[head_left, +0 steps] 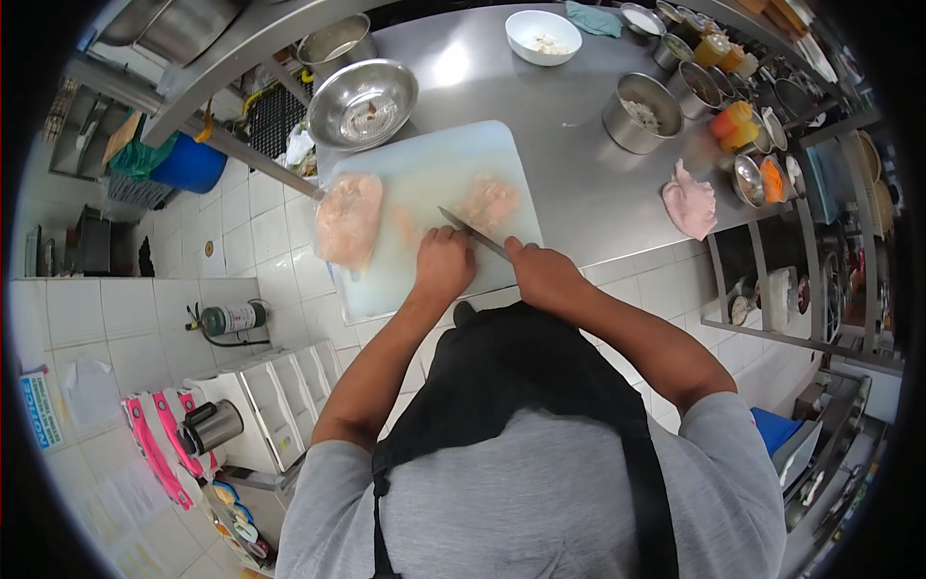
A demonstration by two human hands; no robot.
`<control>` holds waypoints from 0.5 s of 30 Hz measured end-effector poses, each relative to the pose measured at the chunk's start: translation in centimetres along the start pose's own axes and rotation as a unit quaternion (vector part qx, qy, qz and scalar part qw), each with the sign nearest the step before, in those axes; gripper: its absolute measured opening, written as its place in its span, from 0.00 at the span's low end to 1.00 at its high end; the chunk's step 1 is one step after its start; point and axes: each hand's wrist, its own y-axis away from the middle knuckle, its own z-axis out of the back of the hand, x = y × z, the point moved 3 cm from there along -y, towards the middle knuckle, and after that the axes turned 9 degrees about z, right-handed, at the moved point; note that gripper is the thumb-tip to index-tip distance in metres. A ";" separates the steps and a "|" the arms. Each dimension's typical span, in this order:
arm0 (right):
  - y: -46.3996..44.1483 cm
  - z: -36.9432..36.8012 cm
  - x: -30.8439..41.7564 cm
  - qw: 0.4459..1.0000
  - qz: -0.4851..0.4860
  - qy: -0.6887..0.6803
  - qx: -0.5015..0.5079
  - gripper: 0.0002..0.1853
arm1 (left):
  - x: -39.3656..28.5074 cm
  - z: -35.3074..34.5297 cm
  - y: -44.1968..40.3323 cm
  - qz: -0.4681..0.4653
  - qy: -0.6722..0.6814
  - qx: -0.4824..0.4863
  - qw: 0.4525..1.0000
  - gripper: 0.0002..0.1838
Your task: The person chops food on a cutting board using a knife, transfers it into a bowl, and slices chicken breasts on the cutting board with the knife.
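My right hand (547, 274) is wrapped around the handle of a kitchen knife (476, 233), whose blade points up and left across the cutting board (453, 145). Close by, my left hand (446, 262) rests on the board with its fingers curled down beside the blade; whatever lies under them is hidden. Cut pieces of raw pale pink meat (490, 201), which look like chicken, lie just beyond the blade. A small strip of the meat (405, 227) is left of my left hand. At the board's left edge sits a larger lump of raw meat (349, 220).
A steel bowl (363, 104) stands behind the board, and a white bowl (544, 39) farther back. To the right are a steel pot (642, 114), a pink cloth (689, 201) and several sauce bottles (733, 124). A metal shelf post (246, 154) rises at the left.
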 end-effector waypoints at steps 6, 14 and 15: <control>0.9 2.9 0.8 1.000 0.020 -0.018 -0.013 0.17 | 0.4 0.6 0.8 0.033 0.041 -0.041 0.998 0.11; 2.2 1.9 0.7 0.997 0.024 0.057 -0.036 0.10 | 0.1 -0.7 -0.1 0.059 0.055 -0.051 0.995 0.10; 2.0 1.9 0.5 0.997 0.026 0.059 -0.041 0.10 | 0.1 -0.7 -0.3 0.067 0.059 -0.049 0.995 0.10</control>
